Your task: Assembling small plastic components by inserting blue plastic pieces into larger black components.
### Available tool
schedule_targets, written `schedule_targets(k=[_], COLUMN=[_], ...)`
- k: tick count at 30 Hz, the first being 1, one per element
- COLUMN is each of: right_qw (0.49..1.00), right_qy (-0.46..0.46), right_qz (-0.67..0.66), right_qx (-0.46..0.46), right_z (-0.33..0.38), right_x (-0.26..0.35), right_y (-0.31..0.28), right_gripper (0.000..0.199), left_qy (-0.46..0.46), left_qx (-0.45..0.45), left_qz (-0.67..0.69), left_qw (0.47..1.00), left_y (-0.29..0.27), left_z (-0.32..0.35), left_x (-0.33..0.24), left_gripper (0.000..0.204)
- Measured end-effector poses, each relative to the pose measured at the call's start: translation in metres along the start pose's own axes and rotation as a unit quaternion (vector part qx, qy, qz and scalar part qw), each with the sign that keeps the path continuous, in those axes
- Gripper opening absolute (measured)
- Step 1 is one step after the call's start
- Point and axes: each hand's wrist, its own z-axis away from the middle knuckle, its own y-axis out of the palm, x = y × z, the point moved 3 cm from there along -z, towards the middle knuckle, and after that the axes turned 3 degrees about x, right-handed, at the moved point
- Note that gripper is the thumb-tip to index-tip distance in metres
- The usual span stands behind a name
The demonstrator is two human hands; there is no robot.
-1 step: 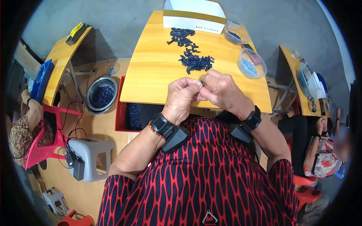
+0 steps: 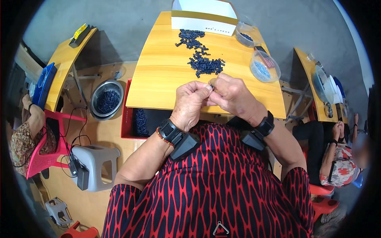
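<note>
the left hand (image 2: 191, 102) and the right hand (image 2: 234, 96) meet above the near edge of the yellow table (image 2: 158, 79), fingertips curled in and pinched together on one small dark part (image 2: 212, 86), mostly hidden between them. each wrist wears a black band with a black box below it. just beyond the hands lies a heap of small dark blue parts (image 2: 206, 65), and a second, looser heap (image 2: 191, 39) lies farther back; too many to count. at the table's far edge stands one white carton with a yellow strip (image 2: 204, 18) along its base and a small line of dark print. to its right sit two clear round tubs: a small one (image 2: 245, 35) holding dark pieces and a larger one (image 2: 265, 66) holding pale blue pieces. left of the table, low down, are one red crate (image 2: 126, 119) and one steel bowl (image 2: 106, 99) of dark parts.
</note>
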Motion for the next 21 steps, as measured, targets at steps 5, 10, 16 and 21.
schedule_targets(k=[5, 10, 16, 21], right_qw=[1.0, 0.999, 0.958, 0.966], right_qy=[0.0, -0.009, 0.263, 0.215], right_qz=[0.014, -0.03, -0.118, -0.146], right_qx=[0.004, 0.021, 0.007, 0.007], right_z=[0.004, 0.003, 0.001, -0.022], right_x=[0.007, -0.004, -0.052, -0.063], right_y=[0.003, -0.001, -0.007, 0.028], right_gripper=[0.017, 0.02, 0.023, 0.02], left_qy=[0.012, -0.013, 0.291, 0.297], left_qx=[0.005, 0.0, -0.27, -0.445], left_qz=[-0.04, 0.014, -0.102, -0.089], left_qw=[0.999, 1.0, 0.912, 0.84], left_y=[-0.002, -0.006, -0.099, -0.208], left_z=[0.001, -0.003, -0.01, 0.011], left_x=[0.001, 0.0, -0.066, -0.103], left_gripper=[0.009, 0.007, 0.006, 0.014])
